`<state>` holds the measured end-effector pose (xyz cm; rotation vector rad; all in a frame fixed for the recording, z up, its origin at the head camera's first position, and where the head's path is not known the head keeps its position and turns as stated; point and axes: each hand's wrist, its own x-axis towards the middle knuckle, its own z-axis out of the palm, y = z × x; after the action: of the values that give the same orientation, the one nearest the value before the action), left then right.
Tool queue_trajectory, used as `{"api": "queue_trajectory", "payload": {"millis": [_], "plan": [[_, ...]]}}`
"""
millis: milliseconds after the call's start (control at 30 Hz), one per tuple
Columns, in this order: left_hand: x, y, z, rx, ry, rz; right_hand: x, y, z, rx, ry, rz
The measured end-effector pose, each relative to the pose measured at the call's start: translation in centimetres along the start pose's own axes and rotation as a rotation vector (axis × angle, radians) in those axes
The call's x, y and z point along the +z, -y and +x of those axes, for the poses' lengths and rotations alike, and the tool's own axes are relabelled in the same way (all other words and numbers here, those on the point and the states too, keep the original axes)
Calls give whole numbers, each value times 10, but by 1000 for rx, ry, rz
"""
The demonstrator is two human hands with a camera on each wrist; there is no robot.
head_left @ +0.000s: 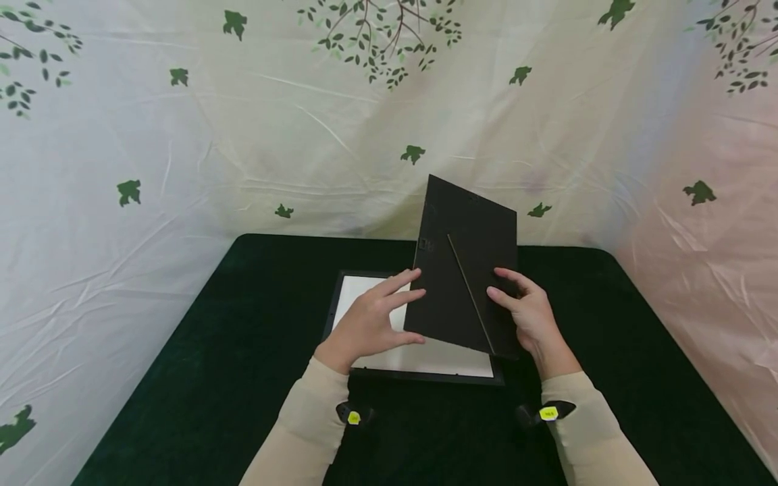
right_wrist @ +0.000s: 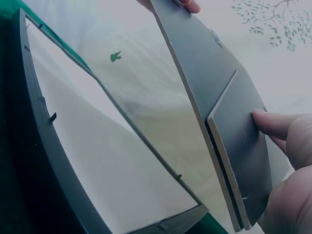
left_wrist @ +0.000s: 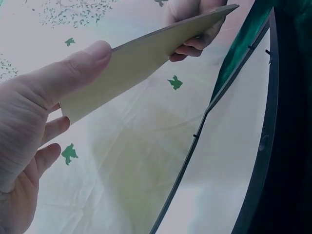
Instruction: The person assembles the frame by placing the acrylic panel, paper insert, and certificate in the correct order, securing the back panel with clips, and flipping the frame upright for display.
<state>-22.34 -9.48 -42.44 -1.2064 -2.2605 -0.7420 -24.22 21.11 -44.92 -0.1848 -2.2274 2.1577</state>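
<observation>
A dark photo frame backboard [head_left: 450, 263] with a folded-in stand leg [right_wrist: 239, 151] is held tilted up above the table. Its other face [left_wrist: 141, 63] is pale and bare. My right hand [head_left: 535, 317] grips the right side, thumb on the dark face and fingers behind on the pale one. At the left edge, my left hand [head_left: 373, 320] holds the board lightly between spread fingers and thumb. Beneath lies a black picture frame [head_left: 419, 378], back up, its inside filled by a white sheet [head_left: 365, 290]. Small tabs stick out along the frame's inner edges.
A dark green cloth [head_left: 200, 378] covers the table. Behind and on both sides hangs a pale curtain [head_left: 340, 169] with printed leaves and birds. Both wrists carry a small dark device with a yellow label.
</observation>
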Motion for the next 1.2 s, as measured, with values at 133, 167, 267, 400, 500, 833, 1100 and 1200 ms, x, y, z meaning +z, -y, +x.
{"api": "queue_trajectory", "payload": {"millis": [133,167,267,400,500,833,1100,1200], "plan": [[-1,3,-2,-60,2,-22,0,-1,1,67,20,66],[-1,4,-3,-74,2,-22,-1,-1,1,79,28,92],[1,7,-5,-121,-4,-14,-2,-3,1,88,40,202],[4,8,-6,-197,-10,12,-2,-3,0,54,26,289],[11,7,-5,-275,-31,65,3,-1,-2,40,-28,301],[42,-27,6,-481,-60,115,34,5,-12,-82,-366,432],[69,-46,4,-419,66,11,63,1,-28,-72,-398,510],[74,-43,3,-396,48,57,70,2,-33,-93,-368,525]]}}
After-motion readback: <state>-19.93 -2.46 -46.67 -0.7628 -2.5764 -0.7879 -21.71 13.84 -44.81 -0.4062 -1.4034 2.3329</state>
